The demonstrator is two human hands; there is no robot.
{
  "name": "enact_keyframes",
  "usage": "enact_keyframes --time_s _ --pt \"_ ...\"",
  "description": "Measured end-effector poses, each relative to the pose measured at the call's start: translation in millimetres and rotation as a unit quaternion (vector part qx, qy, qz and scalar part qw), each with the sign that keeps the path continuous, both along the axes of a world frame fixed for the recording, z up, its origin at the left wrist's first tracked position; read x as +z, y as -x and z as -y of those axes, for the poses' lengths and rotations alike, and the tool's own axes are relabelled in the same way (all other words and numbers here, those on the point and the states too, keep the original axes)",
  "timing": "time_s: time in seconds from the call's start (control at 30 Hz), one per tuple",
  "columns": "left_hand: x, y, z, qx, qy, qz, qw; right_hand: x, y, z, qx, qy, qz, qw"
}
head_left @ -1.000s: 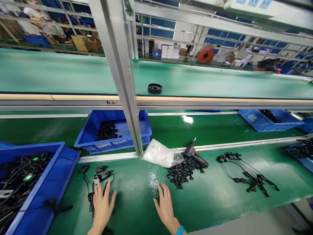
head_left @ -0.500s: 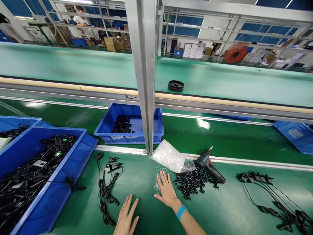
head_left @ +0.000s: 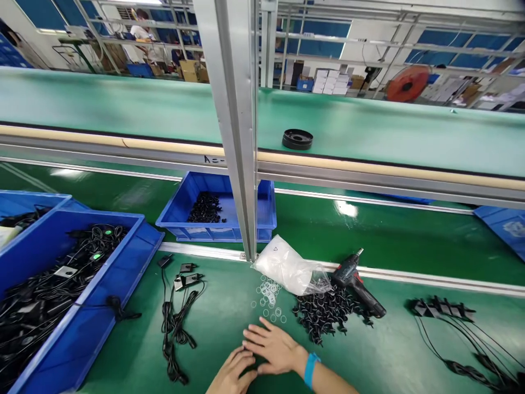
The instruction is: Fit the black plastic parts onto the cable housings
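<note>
My right hand point(head_left: 274, 346) reaches in from the lower right, a blue band on its wrist. Its fingers are spread, palm down, with nothing visible in them. Close against its fingertips and thumb is my left hand point(head_left: 233, 373), its fingers loosely bent and the thumb apart; no held thing shows. Just beyond the hands lie several thin clear rings point(head_left: 269, 291), some heaped and some scattered on the green tabletop. To their right is a pile of small black plastic parts point(head_left: 324, 313). A white plastic bag point(head_left: 283, 265) rests behind the rings.
A cordless screwdriver point(head_left: 357, 284) lies against the black pile. Black cables point(head_left: 176, 317) lie left, more cables point(head_left: 463, 339) right. Blue bins point(head_left: 123, 295) stand at left, another blue bin point(head_left: 213, 232) behind. A metal post point(head_left: 240, 137) rises before a conveyor belt point(head_left: 369, 131) carrying a black round part point(head_left: 297, 139).
My right hand has drawn back from the rings toward me and left. My left hand has moved right to meet it, its fingers more bent. Some rings now lie spread nearer me.
</note>
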State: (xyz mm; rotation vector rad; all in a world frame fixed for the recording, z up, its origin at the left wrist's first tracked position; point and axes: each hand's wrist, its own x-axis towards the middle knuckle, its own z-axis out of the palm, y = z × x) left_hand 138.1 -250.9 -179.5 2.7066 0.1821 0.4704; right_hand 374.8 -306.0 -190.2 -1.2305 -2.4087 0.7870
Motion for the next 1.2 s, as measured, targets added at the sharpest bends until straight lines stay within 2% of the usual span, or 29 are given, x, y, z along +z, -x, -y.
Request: enact_keyframes --time_s 0.07,0.13,0.17,0.23,0.3,0.33,0.4,0.43,0.47,0.5,0.57,0.63,0.7,0.77,0.83,0.9,0.97,1.03,1.13,1.2 --pt "-0.1 13.1 2.6 -0.017 0.001 0.017 1.000 -1.5 -1.4 5.6 0.084 0.035 -0.034 0.995" --pt "8.5 31.9 -9.1 -0.021 -0.017 -0.006 1.000 -5.1 -13.5 -0.9 0.110 0.052 -0.021 0.992" --pt "16.7 43.9 -21.8 0.001 -0.034 -0.020 0.999 -7.3 -22.6 -7.9 0.104 0.052 0.001 0.993" --pt "41.2 74.4 -59.9 0.108 -0.084 -0.037 0.990 -13.4 -42.0 -27.0 0.061 0.032 0.062 0.996" --pt "73.6 112.4 -108.4 0.285 -0.134 -0.062 0.947 -22.9 -55.2 -46.3 0.007 -0.027 0.117 0.993" --pt "90.6 132.3 -133.4 0.390 -0.137 -0.093 0.906 -29.2 -57.1 -53.5 -0.009 -0.067 0.133 0.989" --pt "120.3 168.6 -179.3 0.575 -0.095 -0.155 0.798 -44.5 -50.4 -59.9 0.011 -0.144 0.134 0.980" --pt "131.1 183.2 -198.5 0.626 -0.059 -0.181 0.757 -53.4 -42.9 -59.3 0.040 -0.174 0.127 0.976" --pt "138.5 194.8 -214.5 0.651 -0.035 -0.195 0.733 -62.8 -34.2 -57.1 0.071 -0.202 0.120 0.969" --pt "142.4 203.2 -226.9 0.665 -0.011 -0.205 0.718 -72.4 -25.8 -54.2 0.094 -0.229 0.116 0.962" --pt "141.8 212.0 -241.5 0.672 0.017 -0.212 0.709 -89.6 -15.5 -49.5 0.096 -0.273 0.129 0.948" --pt "135.6 213.4 -244.4 0.684 0.037 -0.214 0.696 -99.4 -17.5 -49.4 0.061 -0.286 0.150 0.944" --pt "129.4 211.5 -239.1 0.695 0.049 -0.211 0.685 -96.9 -26.1 -54.7 -0.002 -0.258 0.171 0.951" --pt "125.8 208.7 -228.4 0.699 0.059 -0.208 0.682 -80.3 -27.5 -65.8 -0.090 -0.222 0.186 0.953" --pt "123.8 205.3 -214.0 0.697 0.070 -0.207 0.683 -51.9 -10.0 -84.7 -0.152 -0.185 0.191 0.952" --pt "122.3 200.8 -197.2 0.692 0.079 -0.205 0.688 -18.0 29.2 -114.0 -0.161 -0.137 0.182 0.960" --pt "120.4 195.7 -180.1 0.681 0.085 -0.199 0.699 12.2 83.4 -153.9 -0.125 -0.091 0.150 0.977" --pt "117.9 191.3 -165.7 0.666 0.090 -0.192 0.715 30.7 140.2 -199.4 -0.102 -0.068 0.129 0.984" --pt "111.2 189.5 -151.5 0.643 0.100 -0.162 0.742 33.8 204.1 -257.4 -0.109 -0.066 0.121 0.984" --pt "104.1 191.8 -144.9 0.632 0.106 -0.128 0.757 25.5 223.9 -276.5 -0.117 -0.059 0.122 0.984"
